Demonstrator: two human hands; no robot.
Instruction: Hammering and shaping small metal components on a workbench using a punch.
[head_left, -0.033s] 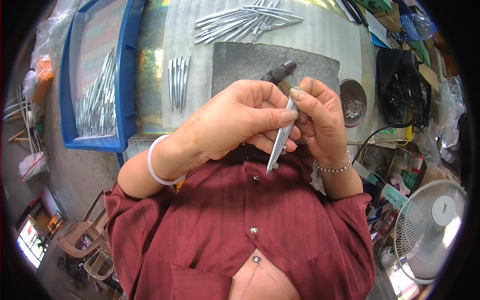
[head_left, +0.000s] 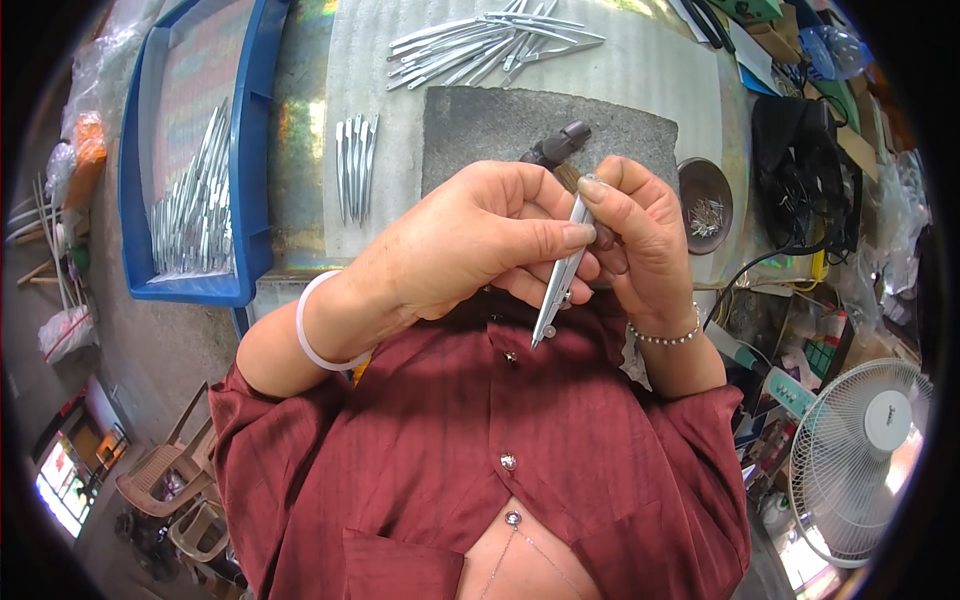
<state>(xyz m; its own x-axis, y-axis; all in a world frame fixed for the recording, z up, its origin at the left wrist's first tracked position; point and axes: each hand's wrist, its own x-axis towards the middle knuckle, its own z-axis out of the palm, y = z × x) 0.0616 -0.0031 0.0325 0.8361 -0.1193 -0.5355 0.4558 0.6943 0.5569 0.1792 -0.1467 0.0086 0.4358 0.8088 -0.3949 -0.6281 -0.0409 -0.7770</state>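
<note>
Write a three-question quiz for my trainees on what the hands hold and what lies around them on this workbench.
1. True or false: both the left hand and the right hand grip the slim metal piece.
2. Where does the small row of metal pieces lie? A) in the blue tray B) on the bench between the tray and the grey stone slab C) in the round dish
3. Fill in: the dark-handled tool rests on the ____.

Key
1. True.
2. B.
3. Grey stone slab.
</note>
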